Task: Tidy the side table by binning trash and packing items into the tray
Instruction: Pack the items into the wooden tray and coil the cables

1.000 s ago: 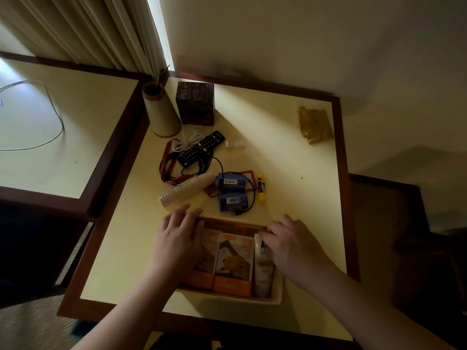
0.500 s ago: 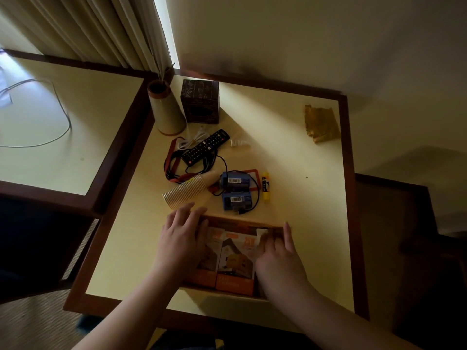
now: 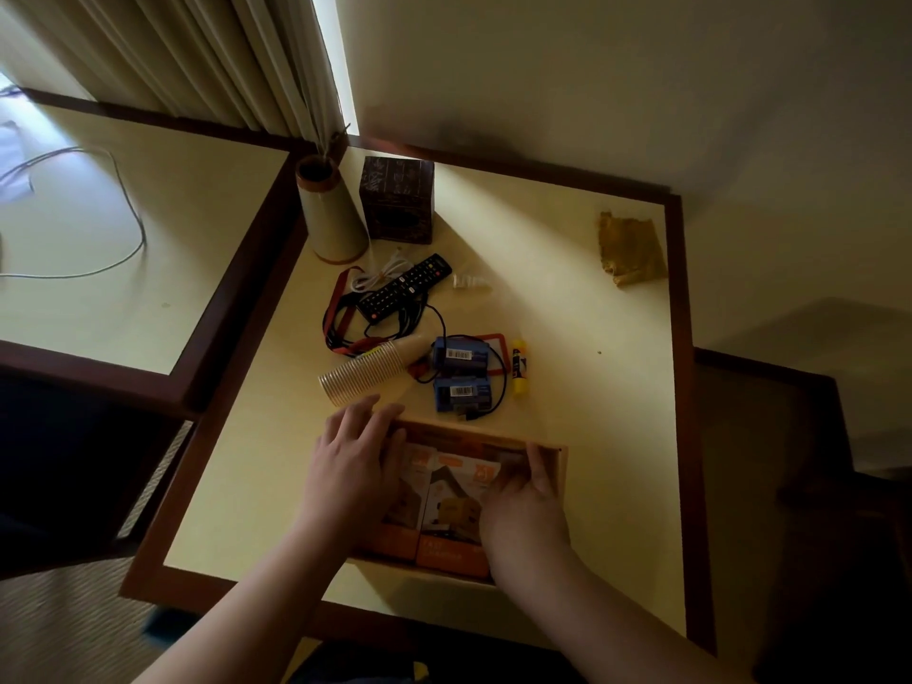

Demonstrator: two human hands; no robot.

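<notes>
Wooden tray (image 3: pixel 555 466): it sits at the near edge of the bench (image 3: pixel 592 387), close to me, so I can pack without reaching far.
Orange boxes (image 3: pixel 451 515): two lie side by side, flat in the tray's left and middle, which leaves a strip on the right free, as far as I can tell.
Left hand (image 3: pixel 353 466): my fingers lie fairly straight over the tray's left edge and the nearest box; this grip grasps nothing, it only rests there, I judge to steady the tray.
Right hand (image 3: pixel 525 506): fingers reach into the tray's right side, flat against the inner wall; whether this grip has anything under it I cannot tell, as the palm hides that part.
Loose items: a stack of paper cups (image 3: pixel 367 375) on its side, two blue boxes (image 3: pixel 461 377) tangled in black cable, a yellow glue stick (image 3: pixel 518 370) and a remote (image 3: pixel 404 288) wait just beyond the tray, not yet packed.
Likely trash: a crumpled brown scrap (image 3: pixel 629 249) lies well apart near the far right corner.
Next, by my guess: the cups, nearest my left hand.
</notes>
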